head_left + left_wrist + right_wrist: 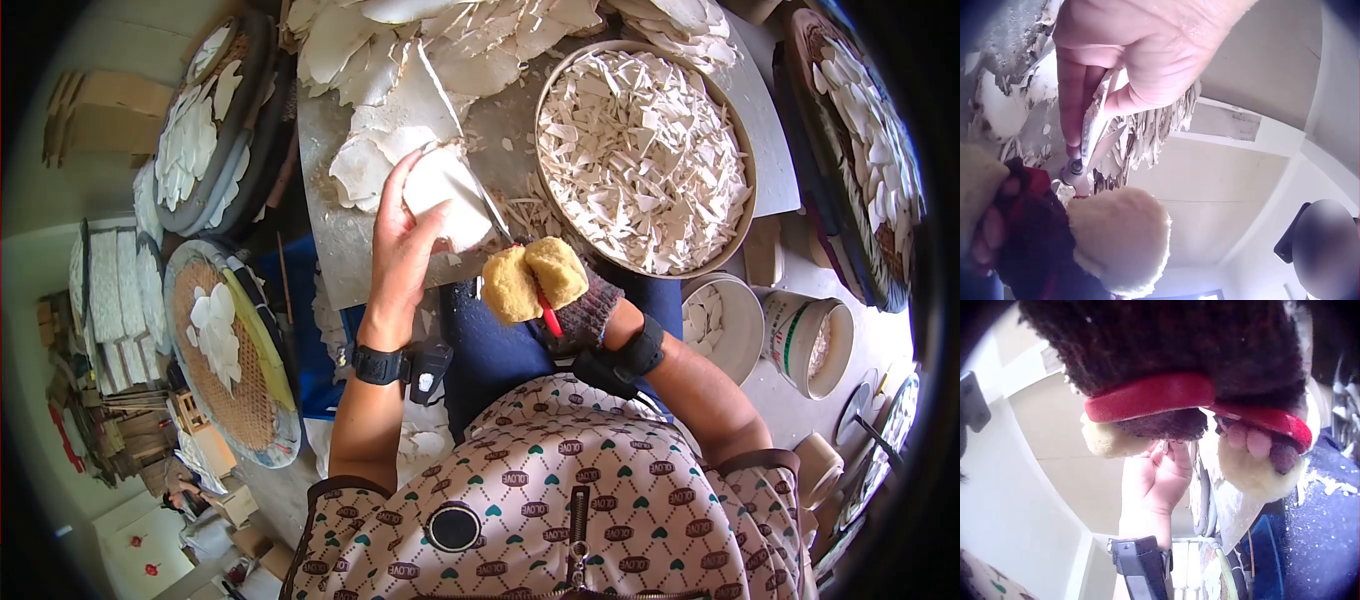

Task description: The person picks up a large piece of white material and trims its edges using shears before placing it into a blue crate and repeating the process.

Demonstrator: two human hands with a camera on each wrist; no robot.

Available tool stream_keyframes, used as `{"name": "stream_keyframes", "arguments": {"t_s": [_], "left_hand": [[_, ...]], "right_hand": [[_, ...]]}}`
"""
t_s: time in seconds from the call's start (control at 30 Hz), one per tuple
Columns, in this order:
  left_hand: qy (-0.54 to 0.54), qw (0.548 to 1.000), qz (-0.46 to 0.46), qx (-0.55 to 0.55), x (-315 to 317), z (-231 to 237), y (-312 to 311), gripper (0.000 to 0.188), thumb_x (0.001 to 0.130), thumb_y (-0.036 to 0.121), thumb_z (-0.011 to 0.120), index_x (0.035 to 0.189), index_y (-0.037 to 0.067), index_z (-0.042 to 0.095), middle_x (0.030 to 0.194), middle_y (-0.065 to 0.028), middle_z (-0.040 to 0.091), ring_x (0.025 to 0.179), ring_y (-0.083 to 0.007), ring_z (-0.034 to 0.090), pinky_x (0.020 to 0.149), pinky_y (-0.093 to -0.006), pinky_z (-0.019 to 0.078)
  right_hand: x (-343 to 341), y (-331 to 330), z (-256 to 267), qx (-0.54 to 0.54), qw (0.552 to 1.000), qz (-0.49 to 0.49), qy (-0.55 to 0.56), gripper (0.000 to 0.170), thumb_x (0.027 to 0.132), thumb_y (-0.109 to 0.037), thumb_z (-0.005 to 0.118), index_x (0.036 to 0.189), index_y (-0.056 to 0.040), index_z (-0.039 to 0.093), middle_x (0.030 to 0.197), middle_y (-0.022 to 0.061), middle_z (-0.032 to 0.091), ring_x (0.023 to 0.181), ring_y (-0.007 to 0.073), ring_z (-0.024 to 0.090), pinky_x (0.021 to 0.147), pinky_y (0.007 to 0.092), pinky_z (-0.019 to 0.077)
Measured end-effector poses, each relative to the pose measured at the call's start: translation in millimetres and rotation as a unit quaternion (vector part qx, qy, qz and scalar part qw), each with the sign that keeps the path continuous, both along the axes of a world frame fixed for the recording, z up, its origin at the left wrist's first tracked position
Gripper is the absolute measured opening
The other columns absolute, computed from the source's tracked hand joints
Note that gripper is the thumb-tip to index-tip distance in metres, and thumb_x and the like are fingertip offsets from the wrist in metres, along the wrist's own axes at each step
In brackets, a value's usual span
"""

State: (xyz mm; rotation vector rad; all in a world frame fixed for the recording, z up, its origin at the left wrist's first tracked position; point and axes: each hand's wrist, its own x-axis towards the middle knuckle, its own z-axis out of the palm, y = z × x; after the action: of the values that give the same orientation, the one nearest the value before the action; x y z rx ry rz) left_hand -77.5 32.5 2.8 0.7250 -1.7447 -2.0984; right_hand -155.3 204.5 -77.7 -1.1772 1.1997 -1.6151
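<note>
Bare left hand (pixel 398 245) pinches a flat white piece (pixel 447 200) with a thin brownish edge between thumb and fingers, over the front of the table. In a dark knitted glove with bare fingertips, the right hand (pixel 598 305) grips scissors (pixel 492 212) by their red handles (pixel 1154 397). Yellow foam pads (pixel 510 285) are wrapped about the handles. The blades meet the right edge of the white piece in the head view. From the left wrist, the scissors' pivot (pixel 1076 166) shows close below the left fingertips, with the piece's edge along the blades.
A wide round pan (pixel 541 150) heaped with white chips stands at the right of the metal table (pixel 335 265). Large white sheets (pixel 400 50) pile up at the back. Buckets (pixel 750 310) stand right of the knees; round trays (pixel 262 400) of white pieces lean left.
</note>
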Motion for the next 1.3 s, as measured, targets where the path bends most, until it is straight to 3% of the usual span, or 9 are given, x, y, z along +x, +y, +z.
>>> {"name": "stream_keyframes", "arguments": {"t_s": [0.07, 0.17, 0.37, 0.53, 0.8, 0.9, 1.03, 1.13, 1.3], "left_hand": [[-0.016, 1.000, -0.011, 0.006, 2.4, 2.0, 5.5, 0.056, 0.082, 0.005, 0.055, 0.133, 0.008, 0.033, 0.114, -0.0071, 0.053, 0.086, -0.0110, 0.059, 0.061, -0.0204, 0.0515], [-0.034, 0.999, -0.019, 0.034, 1.8, 4.2, 14.7, 0.056, 0.081, 0.005, 0.056, 0.133, 0.007, 0.034, 0.113, -0.0068, 0.054, 0.088, -0.0112, 0.060, 0.062, -0.0200, 0.0514], [-0.052, 0.996, -0.049, 0.046, -1.3, 4.7, 29.5, 0.057, 0.081, 0.003, 0.057, 0.132, 0.006, 0.034, 0.113, -0.0081, 0.054, 0.092, -0.0127, 0.059, 0.068, -0.0227, 0.0526], [-0.055, 0.992, -0.085, 0.073, 3.9, -1.2, 39.8, 0.059, 0.080, 0.001, 0.056, 0.133, 0.005, 0.033, 0.116, -0.0093, 0.052, 0.103, -0.0146, 0.054, 0.083, -0.0277, 0.0495], [-0.077, 0.991, -0.113, 0.013, 17.8, -6.2, 39.5, 0.058, 0.081, 0.001, 0.057, 0.133, 0.006, 0.033, 0.123, -0.0099, 0.047, 0.104, -0.0132, 0.051, 0.085, -0.0268, 0.0471], [-0.073, 0.985, -0.152, -0.025, 20.1, -5.7, 35.9, 0.057, 0.081, 0.001, 0.057, 0.132, 0.005, 0.033, 0.120, -0.0092, 0.050, 0.100, -0.0125, 0.052, 0.081, -0.0249, 0.0475], [-0.103, 0.978, -0.179, -0.019, 26.1, -0.8, 29.2, 0.057, 0.082, 0.006, 0.058, 0.132, 0.007, 0.031, 0.109, -0.0098, 0.058, 0.090, -0.0121, 0.058, 0.066, -0.0232, 0.0503], [0.012, 0.999, 0.033, -0.003, 32.7, -28.3, 42.2, 0.053, 0.084, 0.007, 0.057, 0.131, 0.004, 0.032, 0.109, -0.0140, 0.058, 0.087, -0.0181, 0.062, 0.068, -0.0290, 0.0534], [0.031, 0.994, 0.105, 0.014, 31.7, -26.2, 52.0, 0.045, 0.086, 0.006, 0.053, 0.127, -0.002, 0.036, 0.105, -0.0186, 0.059, 0.076, -0.0262, 0.065, 0.064, -0.0301, 0.0563]], "right_hand": [[-0.7, 3.7, -0.4, 0.034, 0.986, 0.049, -0.153, 0.025, 0.086, -0.009, 0.053, 0.111, -0.0050, 0.056, 0.107, 0.0097, 0.060, 0.100, 0.0211, 0.058, 0.087, 0.0315, 0.0450], [7.3, 11.3, 4.5, 0.001, 0.985, -0.025, -0.172, 0.019, 0.090, -0.015, 0.051, 0.099, -0.0003, 0.060, 0.093, 0.0087, 0.065, 0.085, 0.0158, 0.062, 0.074, 0.0288, 0.0496], [10.8, 36.2, 11.5, 0.065, 0.976, -0.010, -0.205, 0.024, 0.089, -0.022, 0.055, 0.101, -0.0015, 0.059, 0.096, 0.0066, 0.064, 0.088, 0.0134, 0.060, 0.073, 0.0274, 0.0483], [10.4, 44.6, 1.3, 0.025, 0.989, -0.102, 0.102, 0.018, 0.088, -0.017, 0.053, 0.095, -0.0016, 0.059, 0.088, 0.0113, 0.064, 0.082, 0.0241, 0.061, 0.069, 0.0328, 0.0479], [22.9, 52.0, 24.6, 0.074, 0.978, -0.082, -0.179, 0.012, 0.075, -0.008, 0.061, 0.086, -0.0047, 0.058, 0.082, 0.0118, 0.063, 0.078, 0.0304, 0.060, 0.067, 0.0376, 0.0474], [19.5, 37.8, 7.2, -0.071, 0.949, -0.211, 0.225, 0.009, 0.076, -0.007, 0.060, 0.085, -0.0039, 0.059, 0.081, 0.0117, 0.063, 0.076, 0.0307, 0.060, 0.066, 0.0374, 0.0476], [10.3, 40.6, -2.8, -0.035, 0.955, -0.158, 0.250, 0.011, 0.075, -0.006, 0.060, 0.086, -0.0044, 0.058, 0.082, 0.0116, 0.063, 0.077, 0.0309, 0.060, 0.066, 0.0387, 0.0476], [12.1, 40.6, 7.5, -0.019, 0.991, -0.106, 0.081, 0.012, 0.076, -0.008, 0.060, 0.087, -0.0041, 0.058, 0.083, 0.0125, 0.063, 0.078, 0.0313, 0.060, 0.067, 0.0381, 0.0479], [21.4, 45.5, 10.1, 0.057, 0.997, -0.052, 0.020, 0.019, 0.078, -0.011, 0.060, 0.097, -0.0048, 0.057, 0.097, 0.0135, 0.062, 0.090, 0.0291, 0.059, 0.076, 0.0349, 0.0473]]}}
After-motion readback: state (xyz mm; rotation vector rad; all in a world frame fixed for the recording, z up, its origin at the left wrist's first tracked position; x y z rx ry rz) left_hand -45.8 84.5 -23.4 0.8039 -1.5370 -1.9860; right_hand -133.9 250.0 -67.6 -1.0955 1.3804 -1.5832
